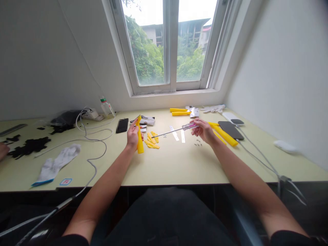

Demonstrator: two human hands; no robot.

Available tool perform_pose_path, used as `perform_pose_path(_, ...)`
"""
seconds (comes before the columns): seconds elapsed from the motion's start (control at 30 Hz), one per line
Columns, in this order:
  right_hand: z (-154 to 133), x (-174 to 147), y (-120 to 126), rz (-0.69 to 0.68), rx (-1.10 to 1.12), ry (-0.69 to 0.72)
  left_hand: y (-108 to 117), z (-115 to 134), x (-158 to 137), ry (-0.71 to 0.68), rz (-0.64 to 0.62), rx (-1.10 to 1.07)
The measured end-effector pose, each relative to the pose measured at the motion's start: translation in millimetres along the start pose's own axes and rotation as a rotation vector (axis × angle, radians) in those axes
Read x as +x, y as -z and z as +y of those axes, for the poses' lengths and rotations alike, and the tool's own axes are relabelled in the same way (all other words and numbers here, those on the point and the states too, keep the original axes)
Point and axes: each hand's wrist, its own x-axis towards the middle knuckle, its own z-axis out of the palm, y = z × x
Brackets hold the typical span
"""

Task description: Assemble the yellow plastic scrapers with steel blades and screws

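My left hand [132,136] is closed round a yellow plastic handle [140,141], which it holds upright over the table. A screwdriver [169,132] with a clear, pinkish grip is in my closed right hand [201,130]. Its long shaft points left, with the tip over several flat yellow plastic pieces [153,140]. Beside those pieces lies a small pile of tiny metal parts [165,136]. Two pale flat strips [182,136] rest under the screwdriver's line, and several small screws [198,143] lie below my right hand.
More yellow handles [225,135] lie on the right by a dark phone [230,130], and others [179,112] at the back. A cable [96,160], a glove [58,160], a bottle [104,106] and black scraps [30,147] occupy the left. Another person's hand [3,150] shows there.
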Motion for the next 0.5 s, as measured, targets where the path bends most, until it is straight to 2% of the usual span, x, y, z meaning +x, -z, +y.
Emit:
perform_pose_path(0.1,1,-6,-11,-0.179,0.003,-0.093,3,-1,9,-0.003,0.005,0.052)
perform_pose_path(0.17,4,-10,-21,-0.355,-0.020,-0.166,0,-3,12,-0.047,-0.018,0.101)
perform_pose_path(0.3,10,-16,-39,-0.688,-0.193,-0.231,-12,-8,17,-0.149,-0.074,0.221)
perform_pose_path(0.37,13,-18,-46,-0.744,-0.353,-0.158,-18,-8,20,-0.161,-0.079,0.274)
perform_pose_path(0.4,14,-19,-49,-0.742,-0.467,-0.078,-20,-7,22,-0.158,-0.081,0.295)
perform_pose_path(0.5,23,-23,-59,-0.636,-0.804,0.204,-26,-1,27,-0.179,-0.103,0.341)
